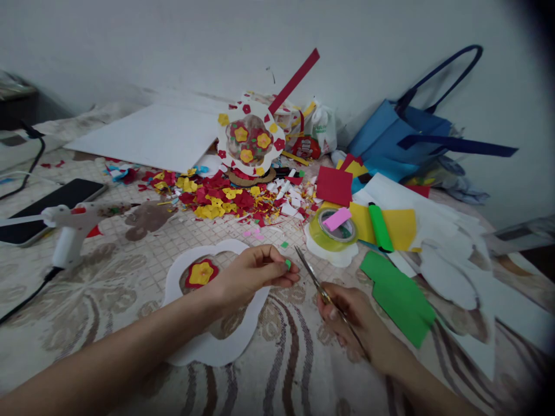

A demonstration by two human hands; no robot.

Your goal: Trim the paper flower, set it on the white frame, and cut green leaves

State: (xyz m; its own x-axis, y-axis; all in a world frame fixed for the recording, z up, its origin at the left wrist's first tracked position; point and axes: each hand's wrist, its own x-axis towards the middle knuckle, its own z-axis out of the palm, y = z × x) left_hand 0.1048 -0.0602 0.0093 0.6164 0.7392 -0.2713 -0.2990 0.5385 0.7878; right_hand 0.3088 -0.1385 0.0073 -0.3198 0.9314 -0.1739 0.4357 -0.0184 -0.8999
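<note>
Scissors (pixel 323 292) beside green scrap (pixel 288 264)

Wall: plain pale grey-white wall (pixel 173 40), bare, running behind the whole work area.
Surface: patterned beige bedspread (pixel 130 323) with brown floral motifs and curved stripes.
Left edge: dark low furniture (pixel 17 104), partly cut off by the picture's edge.
Right edge: blue tote bag (pixel 403 138) leaning against the wall.
Light: soft, even, dim indoor light; corners darken at upper right.
</note>
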